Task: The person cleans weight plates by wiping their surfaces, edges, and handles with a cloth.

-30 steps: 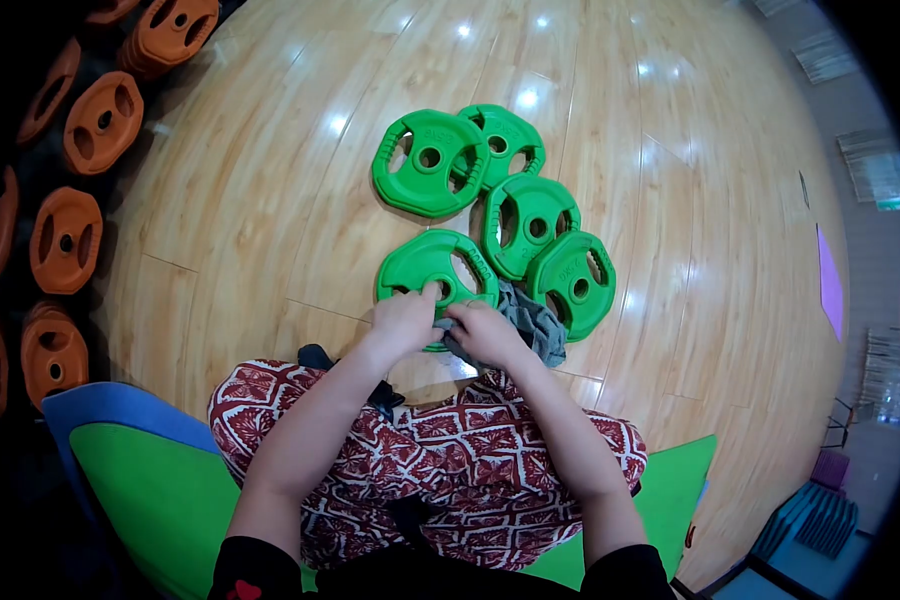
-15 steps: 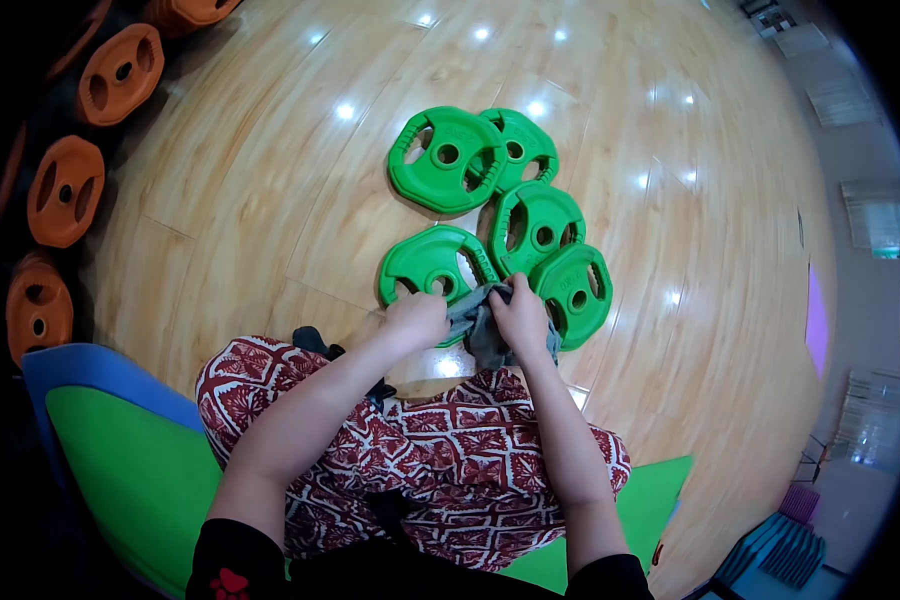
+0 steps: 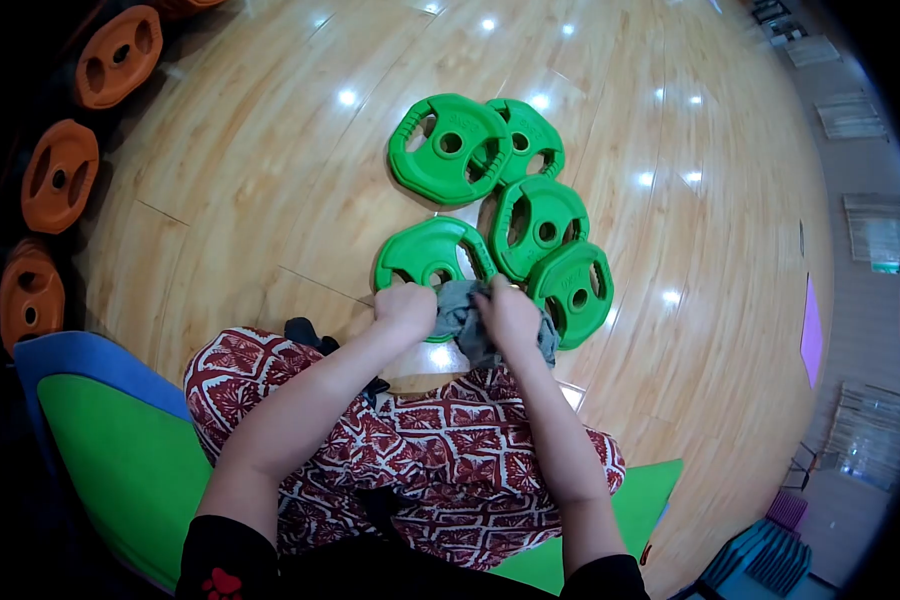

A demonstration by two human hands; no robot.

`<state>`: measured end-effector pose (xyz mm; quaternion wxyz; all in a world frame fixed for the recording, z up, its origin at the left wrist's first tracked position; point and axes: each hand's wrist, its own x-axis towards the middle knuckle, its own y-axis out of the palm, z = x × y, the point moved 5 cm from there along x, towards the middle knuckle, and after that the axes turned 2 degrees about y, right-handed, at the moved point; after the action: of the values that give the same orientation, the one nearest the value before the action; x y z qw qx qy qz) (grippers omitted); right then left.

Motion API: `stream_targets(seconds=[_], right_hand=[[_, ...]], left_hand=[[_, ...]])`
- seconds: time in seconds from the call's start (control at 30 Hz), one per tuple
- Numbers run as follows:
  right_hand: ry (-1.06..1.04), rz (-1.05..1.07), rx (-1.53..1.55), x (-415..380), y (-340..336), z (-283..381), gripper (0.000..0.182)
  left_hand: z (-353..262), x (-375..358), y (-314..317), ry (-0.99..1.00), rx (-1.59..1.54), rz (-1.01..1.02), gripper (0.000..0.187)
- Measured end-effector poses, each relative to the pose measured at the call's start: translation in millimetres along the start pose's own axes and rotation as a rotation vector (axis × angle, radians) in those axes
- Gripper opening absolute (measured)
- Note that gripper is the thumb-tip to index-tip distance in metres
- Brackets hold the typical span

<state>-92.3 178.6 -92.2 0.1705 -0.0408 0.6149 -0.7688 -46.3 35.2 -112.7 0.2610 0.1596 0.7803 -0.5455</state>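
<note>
head view: the left hand point(image 3: 406, 312) is curled in a loose fist with its fingers closed on one end of a grey cloth point(image 3: 456, 300). the right hand point(image 3: 510, 320) has its fingers gathered on the other side of the bunched fabric; how firmly they press cannot be told. the cloth lies over the near edge of the closest green plate point(image 3: 410, 250), which rests flat on the wooden floor point(image 3: 260, 235) in front of the person's crossed legs. its loose part hangs beside the right-hand green plate point(image 3: 568, 268).

for good handling, the cloth would best be spread into an even pad under the fingertips, with the trailing part gathered into the palm so it cannot snag on the neighbouring plate. the left fingers should keep light tension, and the wrists should stay low, clear of the grip openings and the centre hole.
</note>
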Motion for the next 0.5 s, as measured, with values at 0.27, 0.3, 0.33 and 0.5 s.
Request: stream_targets(seconds=[0.27,0.3,0.33,0.5], right_hand=[[-0.071,0.129,0.004,-4,11,9,0.026],[-0.040,0.036,-0.036,1,5,1,0.025],[-0.009,-0.058,-0.074,6,-2,-5,0.025],[-0.019,-0.115,-0.131,5,-1,-2,0.019]], left_hand=[[8,-8,-12,0.067,0.266,0.291,0.018],[7,-6,-7,0.066,0.266,0.291,0.018],[4,-1,-3,0.072,0.122,0.227,0.019],[2,3,1,0.102,-0.012,0.045,0.022]])
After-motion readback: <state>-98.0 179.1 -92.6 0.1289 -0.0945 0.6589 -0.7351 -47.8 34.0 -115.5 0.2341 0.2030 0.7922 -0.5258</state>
